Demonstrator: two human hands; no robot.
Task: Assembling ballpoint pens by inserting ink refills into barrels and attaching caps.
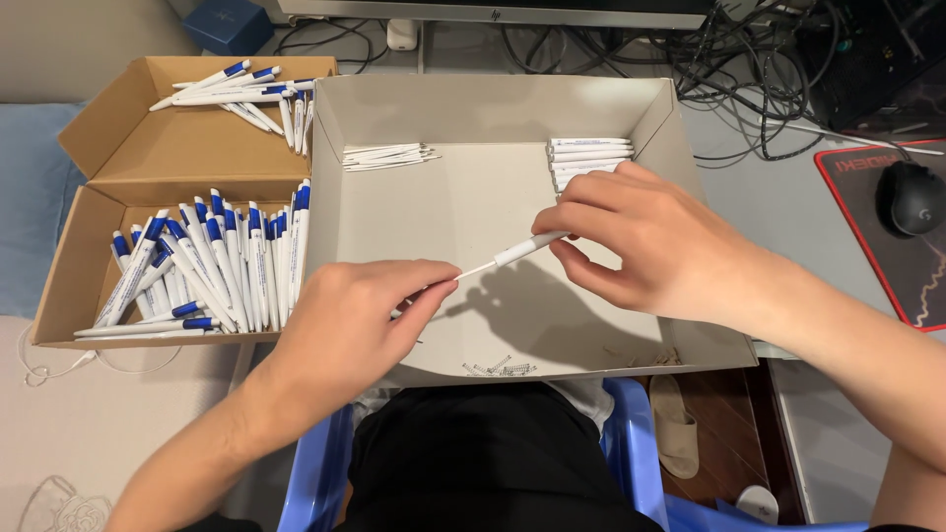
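Note:
My right hand [631, 241] pinches a white pen barrel [527, 246] over the middle of a shallow grey cardboard tray [493, 108]. My left hand [360, 315] holds the thin white refill [473, 271] whose far end sits in the barrel's tip. A row of white barrels [588, 158] lies at the tray's far right, and a few thin white parts [389, 156] lie at its far left. Small springs [501, 368] rest near the tray's front edge.
A brown cardboard box [69, 266] at the left holds several white and blue pens [212, 266]; a second open box [168, 148] behind it holds more pens [246, 94]. A black mouse [909, 197] on a mat and tangled cables [749, 59] lie at the right. Blue chair [315, 473] below.

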